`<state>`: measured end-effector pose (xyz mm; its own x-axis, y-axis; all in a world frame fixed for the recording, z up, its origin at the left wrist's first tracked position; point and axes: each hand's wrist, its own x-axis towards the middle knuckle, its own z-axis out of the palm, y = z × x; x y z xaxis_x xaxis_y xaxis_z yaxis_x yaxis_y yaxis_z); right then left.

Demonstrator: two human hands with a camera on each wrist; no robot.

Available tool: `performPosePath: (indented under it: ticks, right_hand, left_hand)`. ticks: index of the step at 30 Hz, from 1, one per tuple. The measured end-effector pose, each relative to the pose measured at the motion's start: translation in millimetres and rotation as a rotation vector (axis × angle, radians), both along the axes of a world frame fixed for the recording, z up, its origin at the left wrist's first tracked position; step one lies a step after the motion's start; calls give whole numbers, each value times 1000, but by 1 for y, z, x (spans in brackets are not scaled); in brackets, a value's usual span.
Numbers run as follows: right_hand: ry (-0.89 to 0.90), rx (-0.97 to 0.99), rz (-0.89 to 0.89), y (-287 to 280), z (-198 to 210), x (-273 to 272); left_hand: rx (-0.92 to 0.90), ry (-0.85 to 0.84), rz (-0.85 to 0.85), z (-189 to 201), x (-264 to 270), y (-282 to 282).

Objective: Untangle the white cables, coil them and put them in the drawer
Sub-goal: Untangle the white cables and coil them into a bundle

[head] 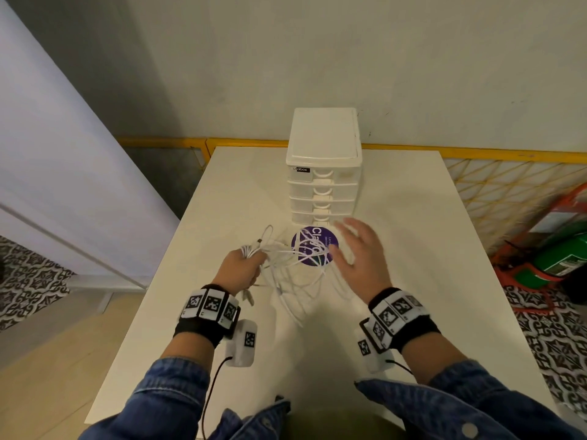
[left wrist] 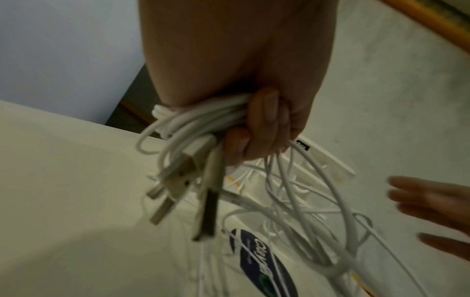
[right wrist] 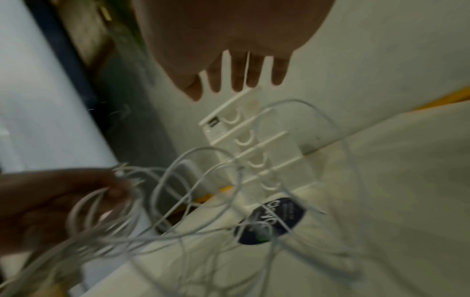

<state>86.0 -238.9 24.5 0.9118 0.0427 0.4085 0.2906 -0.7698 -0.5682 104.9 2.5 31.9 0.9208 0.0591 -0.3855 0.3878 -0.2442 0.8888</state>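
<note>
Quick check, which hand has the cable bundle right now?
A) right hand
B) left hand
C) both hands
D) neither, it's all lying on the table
B: the left hand has its fingers curled round the white cables, plugs dangling below the grip, while the right hand hovers beside the tangle with fingers spread, holding nothing.

Pale grey-green wall [head: 349, 52], white panel [head: 47, 169] leaning at left, yellow lattice fence [head: 508, 185] behind the white bench [head: 222, 312], black-and-white patterned floor tiles [head: 556, 338], wood floor [head: 57, 360] at left
</note>
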Motion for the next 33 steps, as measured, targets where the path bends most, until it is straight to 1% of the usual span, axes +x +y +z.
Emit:
performPosePath:
  ticks: [1, 2, 3, 4, 5, 6, 8, 10, 12, 13, 15, 18, 19, 20, 22, 23, 24, 25, 27, 29, 30, 31, 33]
  right_hand:
    - [87, -42, 105, 11, 2, 0]
    - [216, -113, 179, 18, 1, 0]
    - [336, -195, 211, 22, -4, 0]
    - [418, -254, 205, 20, -11, 0]
    - [458, -255, 176, 14, -15, 0]
    - [472, -214, 137, 5, -18, 0]
    - [457, -131, 83, -11, -22, -1]
    - [400, -41, 111, -21, -22, -2]
    - [354, 108, 137, -27, -21, -4]
    - [334, 150, 149, -29, -20, -7]
    - [314, 170, 176, -32, -22, -12]
    - [393, 212, 173, -31, -25, -19]
    - [400, 248, 143, -30, -24, -19]
    - [366, 293, 97, -30, -24, -16]
    - [258, 400, -14, -34, -22, -7]
    - [247, 450, -67, -36, -21, -3]
    - [275, 477, -110, -40, -21, 0]
    - [329, 464, -138, -43, -22, 2]
    - [497, 327, -129, -47, -27, 2]
    - [709, 135, -22, -43, -36, -5]
    - [788, 35, 40, -40, -41, -9]
    - [842, -70, 91, -37, -47, -13]
    - [872, -230, 150, -32, -54, -18]
  left_hand:
    - [-16, -12, -16, 3, 0, -4]
    - [-22, -26, -25, 7, 0, -6]
    - [-16, -43, -20, 9, 2, -6]
    - [9, -66, -1, 12, 4, -3]
    - [57, -90, 33, 14, 7, 2]
    - [115, -113, 73, 17, 10, 9]
    - [217, -149, 126, 18, 13, 20]
    - [263, -159, 157, 15, 14, 27]
    - [286, -155, 206, 11, 15, 32]
    - [305, -155, 226, 8, 16, 34]
    - [355, -164, 247, 5, 17, 38]
    - [400, -195, 257, 4, 18, 35]
    - [406, -199, 255, 3, 18, 34]
    - [406, -196, 256, 3, 18, 34]
    - [400, -174, 274, 3, 17, 37]
    - [383, -162, 296, 3, 18, 39]
    - [360, -145, 320, 5, 18, 42]
    - [339, -136, 335, 6, 19, 43]
    - [314, -131, 350, 9, 20, 44]
    - [271, -136, 367, 11, 19, 42]
    - [233, -132, 383, 12, 18, 41]
    - [201, -130, 398, 12, 18, 40]
    - [162, -124, 413, 14, 16, 39]
